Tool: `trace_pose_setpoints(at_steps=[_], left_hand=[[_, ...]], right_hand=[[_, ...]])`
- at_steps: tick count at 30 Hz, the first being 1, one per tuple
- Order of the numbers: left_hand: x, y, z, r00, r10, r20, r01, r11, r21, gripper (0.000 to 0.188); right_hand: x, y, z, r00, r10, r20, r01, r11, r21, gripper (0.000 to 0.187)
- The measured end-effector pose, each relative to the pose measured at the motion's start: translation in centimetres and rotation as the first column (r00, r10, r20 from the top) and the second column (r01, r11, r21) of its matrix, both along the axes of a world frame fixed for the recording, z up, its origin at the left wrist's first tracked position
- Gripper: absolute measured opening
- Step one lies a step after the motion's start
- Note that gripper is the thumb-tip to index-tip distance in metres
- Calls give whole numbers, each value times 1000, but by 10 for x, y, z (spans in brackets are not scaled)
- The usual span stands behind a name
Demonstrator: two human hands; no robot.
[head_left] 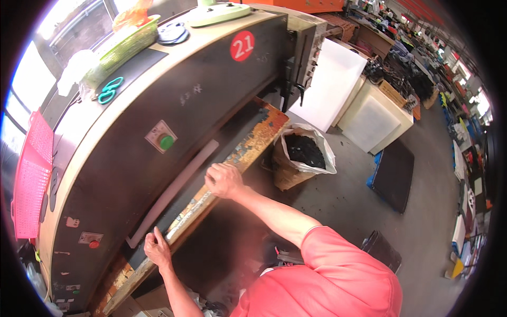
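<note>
A long black sheet (232,138) lies on the worn, paint-chipped bed (259,138) of a large press-like machine. On or behind the sheet, close to the machine's dark front panel, runs a pale pinkish-white strip (177,189). My left hand (157,249) is at the sheet's near edge, toward its lower left end, with the fingers curled and the thumb up. Farther right along the same edge, my right hand (224,180) has its fingers bent over the sheet. Both hands seem to grip the edge; their fingertips are partly hidden.
The machine's dark panel (200,100) carries a green button (166,142) and a red button (94,244). Teal-handled scissors (110,91), a green basket (119,50) and a pink basket (33,179) are on or beside its top. A bag of black scraps (306,150) stands right of the bed.
</note>
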State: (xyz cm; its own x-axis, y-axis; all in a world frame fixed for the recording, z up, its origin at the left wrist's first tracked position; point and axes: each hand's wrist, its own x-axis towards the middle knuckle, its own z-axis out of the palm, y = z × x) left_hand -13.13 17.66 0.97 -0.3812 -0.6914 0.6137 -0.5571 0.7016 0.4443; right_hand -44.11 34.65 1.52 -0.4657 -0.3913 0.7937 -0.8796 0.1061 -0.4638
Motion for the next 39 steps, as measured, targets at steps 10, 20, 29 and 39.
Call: trace_pose_setpoints(at_steps=[10,20,29,39], left_hand=[[8,-16,-36,995,78,67,-82,995,61,45],[17,-6,-48,973,175,153,-207,951,229,48],[-11,102,-71,936,327,130,-340,936,92,54],[-4,171,-65,965,200,171,-207,978,22,39]], right_hand=[[-7,-5,-27,986,155,67,-160,984,74,16],[-1,12,-47,912,379,158,-402,902,158,8],[19,88,-67,798,567,206,-592,801,86,7],[24,134,-38,833,553,18,-543,812,214,11]])
